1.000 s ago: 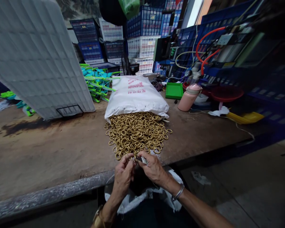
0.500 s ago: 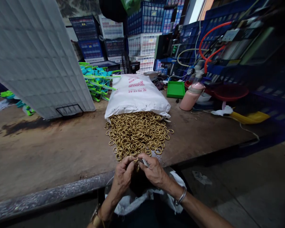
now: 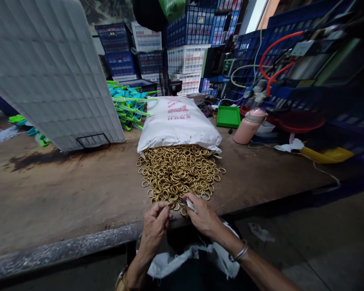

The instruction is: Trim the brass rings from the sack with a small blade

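L hand (image 3: 156, 221) pinches one gold ring (image 3: 171, 205); R hand (image 3: 204, 216) grips small pale item (image 3: 191, 205), ID unclear. Big ring pile (image 3: 178, 169) left on table (image 3: 79, 190), at mouth of white sack (image 3: 178, 129); qty done can't tell.

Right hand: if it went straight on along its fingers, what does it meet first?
Most likely the near edge of the gold-coloured ring pile, just beyond the fingertips of the right hand. Hand height above the table is unclear from this one view.

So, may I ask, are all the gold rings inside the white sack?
No, many gold rings lie on the table outside the white sack.
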Available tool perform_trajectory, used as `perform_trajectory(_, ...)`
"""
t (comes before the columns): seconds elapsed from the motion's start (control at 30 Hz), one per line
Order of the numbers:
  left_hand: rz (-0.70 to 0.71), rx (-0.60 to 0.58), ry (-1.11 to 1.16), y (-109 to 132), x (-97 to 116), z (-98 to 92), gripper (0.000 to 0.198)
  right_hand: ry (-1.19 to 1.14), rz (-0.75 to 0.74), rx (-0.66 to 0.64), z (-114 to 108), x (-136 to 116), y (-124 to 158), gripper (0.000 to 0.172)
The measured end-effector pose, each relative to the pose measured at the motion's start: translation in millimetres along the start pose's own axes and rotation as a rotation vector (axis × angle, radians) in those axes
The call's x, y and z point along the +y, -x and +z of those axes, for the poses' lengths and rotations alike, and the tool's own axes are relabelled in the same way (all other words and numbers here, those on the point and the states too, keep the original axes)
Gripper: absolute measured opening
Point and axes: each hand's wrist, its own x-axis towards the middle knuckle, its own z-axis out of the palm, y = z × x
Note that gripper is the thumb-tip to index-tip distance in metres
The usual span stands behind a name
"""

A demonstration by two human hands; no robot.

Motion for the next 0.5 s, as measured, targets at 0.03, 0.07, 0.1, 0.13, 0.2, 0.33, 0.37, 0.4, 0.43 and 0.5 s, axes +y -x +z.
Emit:
perform_trajectory(0.03,0.000,0.004,-0.009,0.5,-0.3,0.0,0.029,-0.040,-0.010,0.020,-1.0,-3.9,-0.1,0.020)
perform_trajectory(0.07,0.006,0.003,-0.028,1.2,-0.4,0.3,0.027,-0.087,-0.021,0.036,-1.4,-7.9,0.1,0.017)
perform_trajectory(0.1,0.022,-0.005,-0.053,2.0,-0.3,0.7,0.025,-0.134,-0.027,0.043,-1.0,-11.8,0.2,0.015)
perform_trajectory(0.13,0.050,-0.019,-0.083,2.8,0.0,1.4,0.022,-0.176,-0.028,0.041,0.0,-15.3,0.4,0.015)
perform_trajectory(0.2,0.141,-0.050,-0.157,4.5,0.9,3.1,0.019,-0.244,-0.020,0.021,3.6,-20.4,0.5,0.020)
perform_trajectory(0.33,0.253,-0.100,-0.234,7.1,1.7,5.6,0.018,-0.378,0.020,-0.009,12.2,-22.5,-1.0,0.029)
perform_trajectory(0.37,0.227,-0.108,-0.230,7.7,1.8,5.8,0.020,-0.412,0.035,-0.008,13.5,-22.1,-1.5,0.029)
perform_trajectory(0.4,0.186,-0.118,-0.224,8.4,2.0,5.9,0.023,-0.434,0.051,-0.003,14.4,-21.7,-2.0,0.028)
perform_trajectory(0.43,0.140,-0.132,-0.216,9.0,2.2,5.9,0.027,-0.442,0.062,0.005,14.9,-21.5,-2.3,0.027)
perform_trajectory(0.5,0.054,-0.171,-0.189,10.4,2.7,6.0,0.033,-0.425,0.062,0.024,15.0,-21.5,-2.5,0.026)
